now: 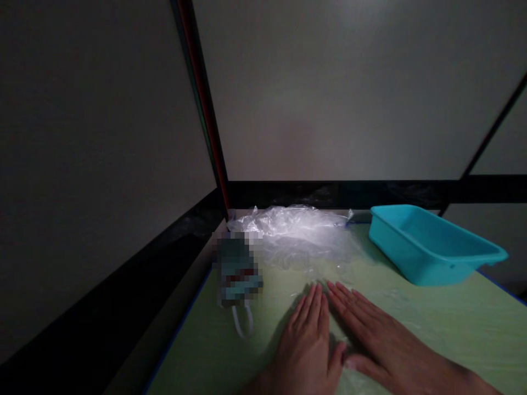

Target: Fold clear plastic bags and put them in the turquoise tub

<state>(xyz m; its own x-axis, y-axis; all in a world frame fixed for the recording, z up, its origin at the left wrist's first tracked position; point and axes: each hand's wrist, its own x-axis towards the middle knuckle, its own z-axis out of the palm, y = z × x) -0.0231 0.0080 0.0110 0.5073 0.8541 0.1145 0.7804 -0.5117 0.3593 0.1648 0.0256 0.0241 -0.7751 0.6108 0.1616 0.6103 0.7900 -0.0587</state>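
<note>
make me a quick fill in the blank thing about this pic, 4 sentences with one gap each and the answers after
1. The left hand and the right hand are spread with their palms facing ____.
2. Beyond the fingertips lies a crumpled sheet of see-through ____.
3. From the camera's view, the turquoise tub sits to the ____ of that sheet.
4. The loop at the near end of the pixelated item is coloured ____.

Missing words: down; plastic; right; white

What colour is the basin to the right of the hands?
The basin is turquoise, shown in the head view.
</note>
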